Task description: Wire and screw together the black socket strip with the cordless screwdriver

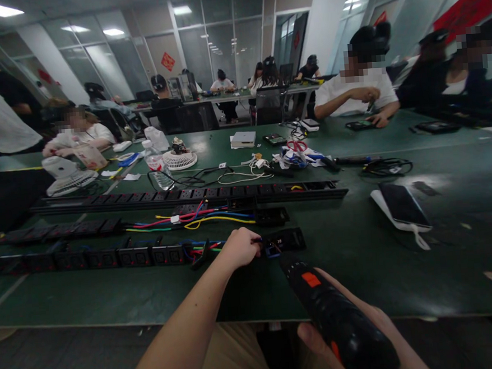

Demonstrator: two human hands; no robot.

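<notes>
My right hand (319, 337) is wrapped round a black cordless screwdriver (334, 307) with orange parts. Its bit points at a small black end module (289, 239), where a bluish part shows. My left hand (242, 245) is closed in a pinch just left of that module, on wires; its fingertips are partly hidden. Red, green and blue wires (210, 246) run from under this hand to the nearest black socket strip (108, 257). A loose black socket piece (199, 255) tilts at the strip's right end.
Behind lie a second strip with coloured wires (214, 216) and a long black strip (179, 196). Further off are a water bottle (158, 167), fan parts (179, 160) and red-handled scissors (296, 145). A phone (404, 204) rests at right. Co-workers sit across the green table (446, 271).
</notes>
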